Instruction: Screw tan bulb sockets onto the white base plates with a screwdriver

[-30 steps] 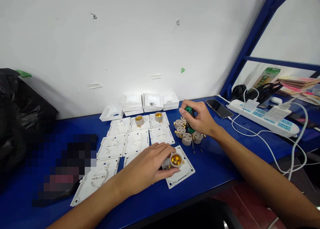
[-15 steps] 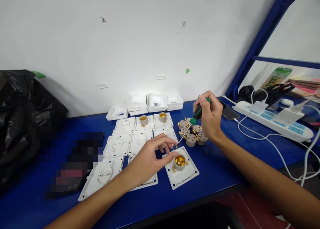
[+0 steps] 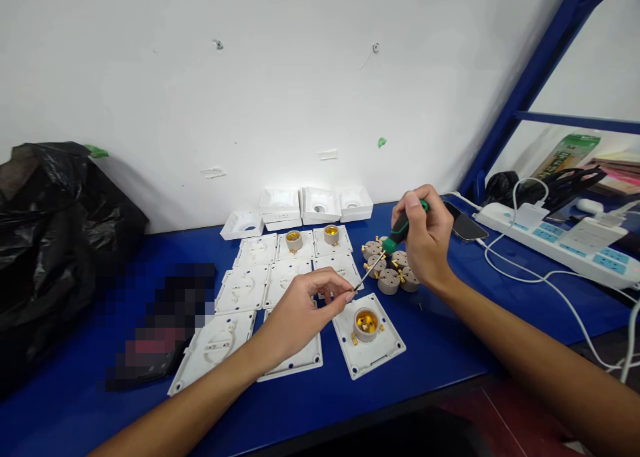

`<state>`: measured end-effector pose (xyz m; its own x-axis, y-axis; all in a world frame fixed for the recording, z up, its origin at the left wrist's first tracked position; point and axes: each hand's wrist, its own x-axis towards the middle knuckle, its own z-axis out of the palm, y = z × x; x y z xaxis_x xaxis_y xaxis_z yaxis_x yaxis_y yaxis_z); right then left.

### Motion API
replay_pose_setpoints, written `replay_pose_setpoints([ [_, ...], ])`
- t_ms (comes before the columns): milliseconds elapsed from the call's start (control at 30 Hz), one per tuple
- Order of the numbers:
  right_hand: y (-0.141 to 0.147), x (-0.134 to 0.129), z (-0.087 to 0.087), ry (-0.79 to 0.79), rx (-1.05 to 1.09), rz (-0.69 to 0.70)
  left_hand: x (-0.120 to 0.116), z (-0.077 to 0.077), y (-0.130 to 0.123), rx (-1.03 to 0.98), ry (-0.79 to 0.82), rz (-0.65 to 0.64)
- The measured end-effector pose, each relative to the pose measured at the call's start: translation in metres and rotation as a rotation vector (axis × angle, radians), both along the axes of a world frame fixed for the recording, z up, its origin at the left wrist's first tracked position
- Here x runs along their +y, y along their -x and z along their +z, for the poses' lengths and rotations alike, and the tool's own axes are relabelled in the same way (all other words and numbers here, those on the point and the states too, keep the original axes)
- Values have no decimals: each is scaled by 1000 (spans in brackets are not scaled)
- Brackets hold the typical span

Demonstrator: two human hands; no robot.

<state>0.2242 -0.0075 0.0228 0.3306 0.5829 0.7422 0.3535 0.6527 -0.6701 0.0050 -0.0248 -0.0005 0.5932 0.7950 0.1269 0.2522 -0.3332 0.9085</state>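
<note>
I see lamp sockets (image 3: pixel 389 282) seated on three base plates (image 3: pixel 383 360): two in the back row, one up front just beside my left hand (image 3: pixel 300 314). Can't tell if they're fastened. Other plates bare, more sockets loose in a cluster, covers (image 3: pixel 243 226) off by the wall. My right hand (image 3: pixel 430 237) grips the screwdriver (image 3: pixel 397 230); left fingertips at its tip, can't tell if they pinch a screw.

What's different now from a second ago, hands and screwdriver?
The left hand let go of the socket and its plate; its fingers moved away from the wearer to the screwdriver tip. The right hand swung that tip left from beside the loose sockets, tilting the once near-upright tool. The socket stays on its plate, the loose sockets clustered.
</note>
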Motion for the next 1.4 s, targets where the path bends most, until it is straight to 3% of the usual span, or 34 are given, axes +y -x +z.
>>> replay_pose_setpoints([
  [233, 1, -1, -1, -74, 56, 1, 1, -2, 1, 11, 37, 35],
  [900, 11, -5, -1, -85, 105, 19, -6, 5, 0, 36, 48, 56],
  [1033, 15, -4, 1, -6, 150, 5, -5, 6, 0, -28, 99, 88],
  [1233, 20, -3, 8, 100, 128, 170, 2, 1, -1, -226, 219, 152],
  [1400, 18, 0, 4, 118, 198, 350, 0, 6, -1, -312, 284, 213],
])
